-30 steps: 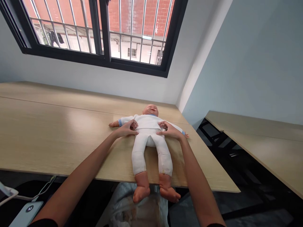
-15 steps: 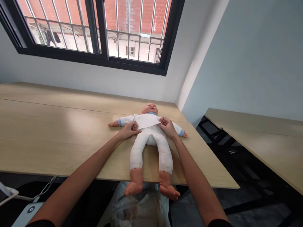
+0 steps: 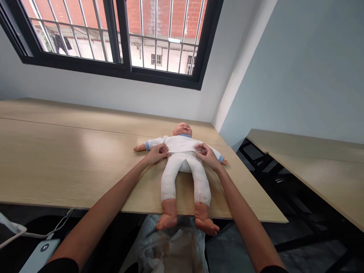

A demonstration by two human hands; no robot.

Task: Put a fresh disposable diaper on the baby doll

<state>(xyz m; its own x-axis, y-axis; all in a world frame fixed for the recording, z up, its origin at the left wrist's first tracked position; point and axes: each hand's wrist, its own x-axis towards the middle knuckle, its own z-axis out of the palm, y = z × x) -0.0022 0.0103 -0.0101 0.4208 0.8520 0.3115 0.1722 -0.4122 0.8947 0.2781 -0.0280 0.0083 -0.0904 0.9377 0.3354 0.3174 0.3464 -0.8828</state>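
On the table [image 3: 85, 170], near its right-hand end, both hands meet the white shirt [image 3: 182, 144] of a baby doll [image 3: 183, 158]. The left hand [image 3: 158, 153] has its fingers curled and its thumb close to them, narrowed on one side of the shirt's hem. The right hand [image 3: 208, 156] is bent the same way, narrowed on the hem at the opposite side. Between them the hem runs nearly straight across the doll's waist.

The doll lies face up, head towards the window, its arms spread outside the hands. Blue trim shows at its neck and cuffs. Its legs, in white trousers [image 3: 170, 176], lie apart, and the bare feet reach past the table's near edge. Below that edge is a wrinkled, see-through plastic bag [image 3: 148, 242], its contents unclear. At the lower left, a pale power bank [image 3: 41, 256] is joined to a white cable [image 3: 59, 228].

Beyond the table, a dark-framed window [image 3: 162, 77] shows metal bars and a red wall outside. A second table [image 3: 318, 151] stands to the right, apart from the first.
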